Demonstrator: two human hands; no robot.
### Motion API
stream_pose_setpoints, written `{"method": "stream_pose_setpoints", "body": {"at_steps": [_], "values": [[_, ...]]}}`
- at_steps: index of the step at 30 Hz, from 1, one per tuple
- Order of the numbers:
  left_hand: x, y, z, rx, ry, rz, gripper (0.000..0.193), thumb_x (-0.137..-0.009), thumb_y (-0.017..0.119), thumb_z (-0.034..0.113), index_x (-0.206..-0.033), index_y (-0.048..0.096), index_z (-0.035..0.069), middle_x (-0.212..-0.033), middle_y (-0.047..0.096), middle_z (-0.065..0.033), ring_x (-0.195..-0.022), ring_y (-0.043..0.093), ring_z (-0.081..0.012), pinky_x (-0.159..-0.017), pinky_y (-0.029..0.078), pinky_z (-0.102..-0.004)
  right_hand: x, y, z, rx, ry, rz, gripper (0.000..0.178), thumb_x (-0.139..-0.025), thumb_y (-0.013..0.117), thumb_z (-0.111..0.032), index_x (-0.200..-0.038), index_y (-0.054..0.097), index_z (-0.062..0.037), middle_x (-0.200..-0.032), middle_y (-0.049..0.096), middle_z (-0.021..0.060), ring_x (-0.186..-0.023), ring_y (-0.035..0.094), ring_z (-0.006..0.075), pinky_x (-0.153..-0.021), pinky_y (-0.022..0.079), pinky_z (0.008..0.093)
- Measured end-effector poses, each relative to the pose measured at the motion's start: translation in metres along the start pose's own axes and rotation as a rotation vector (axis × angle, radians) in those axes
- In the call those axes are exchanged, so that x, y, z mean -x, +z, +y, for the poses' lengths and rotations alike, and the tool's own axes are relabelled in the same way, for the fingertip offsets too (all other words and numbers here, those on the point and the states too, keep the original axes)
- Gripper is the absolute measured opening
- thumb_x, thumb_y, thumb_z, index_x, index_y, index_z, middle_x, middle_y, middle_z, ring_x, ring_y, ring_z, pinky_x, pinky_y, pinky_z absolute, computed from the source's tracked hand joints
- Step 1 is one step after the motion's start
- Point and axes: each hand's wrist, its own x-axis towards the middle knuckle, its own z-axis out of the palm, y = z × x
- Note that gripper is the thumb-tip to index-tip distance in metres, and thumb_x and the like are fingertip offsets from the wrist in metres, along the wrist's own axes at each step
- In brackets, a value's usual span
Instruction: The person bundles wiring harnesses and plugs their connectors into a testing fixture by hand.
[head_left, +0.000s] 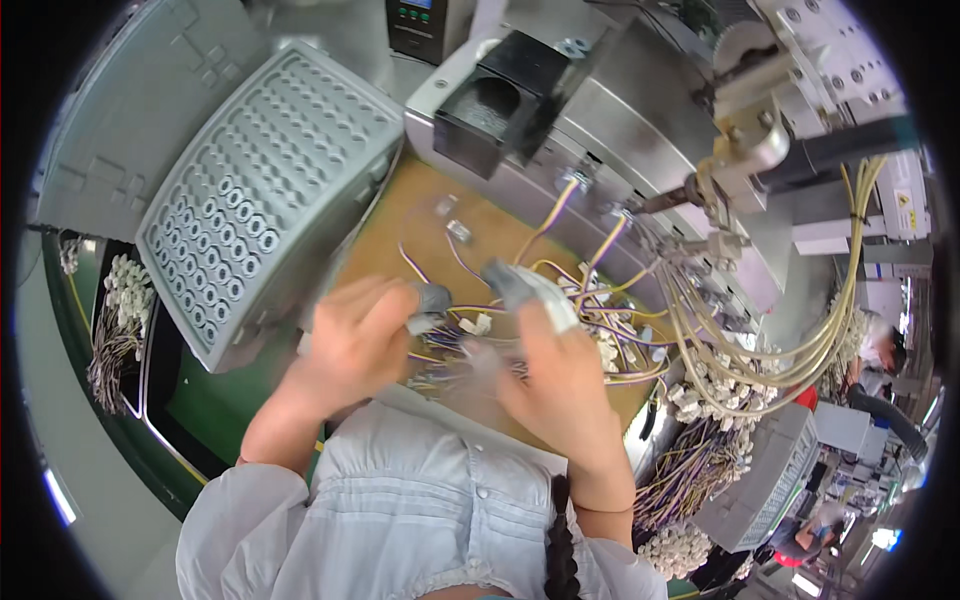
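Over the brown work surface (420, 185): two bare hands, apart from each other, both blurred. Left hand (360, 335) has thumb and forefinger close together at the tangle's left edge; right hand (560, 375) is at its middle, fingers bent. Can't tell if either is clamped on a wire (motion smear).

Counts: two grey finger covers, one on the left (432, 298), one on the right. One tangle of purple and yellow wires (625, 335) with white connectors, on the surface under and between the hands, spreading right; too jumbled to count. Two small pale connectors (458, 231) beyond the hands. Two wire bundles run up to the machine (640, 90). One black open-topped box on it, one control unit (415, 30) with a blue display behind. Two grey trays: one left (270, 170) with ringed round parts, one lower right (765, 480).

Room: green floor (210, 410) lower left, hanging wire bunches either side, pale looped cables (780, 370) at right, two people near the right rim.
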Motion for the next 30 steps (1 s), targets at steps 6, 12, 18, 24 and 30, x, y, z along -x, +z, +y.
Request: {"method": "stream_pose_setpoints", "body": {"at_steps": [6,12,18,24,30], "values": [[0.003,-0.005,-0.013,0.074,-0.417,-0.006,0.033,-0.064,0.056,-0.006,-0.096,0.053,0.002,-0.081,0.057,-0.0120,-0.070,0.057,-0.0236,-0.060,0.045,-0.0311,-0.016,0.027,0.004,0.176,-0.191,-0.122,0.035,-0.078,0.054,-0.012,-0.111,0.046,-0.0034,-0.073,0.057,0.0132,-0.055,0.056,0.0270,-0.047,0.044,0.0359],[0.057,-0.129,-0.225,-0.881,-0.361,-0.034,0.054,-0.074,0.056,0.004,-0.125,0.038,0.002,-0.126,0.042,-0.0171,-0.117,0.038,-0.0321,-0.097,0.032,-0.0394,-0.020,-0.002,0.018,-0.190,-0.159,-0.053,0.015,-0.076,0.059,-0.012,-0.087,0.053,-0.0035,-0.059,0.053,0.0080,-0.050,0.056,0.0250,-0.041,0.043,0.0332],[0.110,-0.203,-0.367,-1.227,-0.609,-0.357,0.041,-0.083,0.042,0.003,-0.124,0.040,0.003,-0.133,0.034,-0.0171,-0.122,0.030,-0.0359,-0.101,0.028,-0.0422,-0.015,-0.005,0.035,-0.001,-0.082,0.004,0.019,-0.069,0.062,-0.011,-0.087,0.058,-0.0052,-0.079,0.060,0.0100,-0.060,0.059,0.0213,-0.042,0.044,0.0303],[0.097,-0.192,-0.331,-0.927,-0.562,-0.314,0.037,-0.083,0.043,0.003,-0.120,0.045,0.005,-0.129,0.041,-0.0152,-0.117,0.036,-0.0355,-0.098,0.031,-0.0396,-0.014,-0.014,0.032,0.173,-0.125,0.131,0.029,-0.069,0.060,-0.001,-0.099,0.063,-0.0011,-0.105,0.055,0.0129,-0.089,0.059,0.0225,-0.078,0.048,0.0280],[0.115,-0.175,-0.314,-0.822,-0.661,-0.230,0.037,-0.082,0.044,0.004,-0.119,0.046,0.003,-0.124,0.045,-0.0152,-0.117,0.037,-0.0341,-0.097,0.031,-0.0386,-0.022,-0.018,0.045,-0.573,0.152,-0.055,0.017,-0.084,0.055,-0.011,-0.099,0.057,-0.0040,-0.076,0.056,0.0110,-0.063,0.058,0.0246,-0.055,0.044,0.0315]]}}
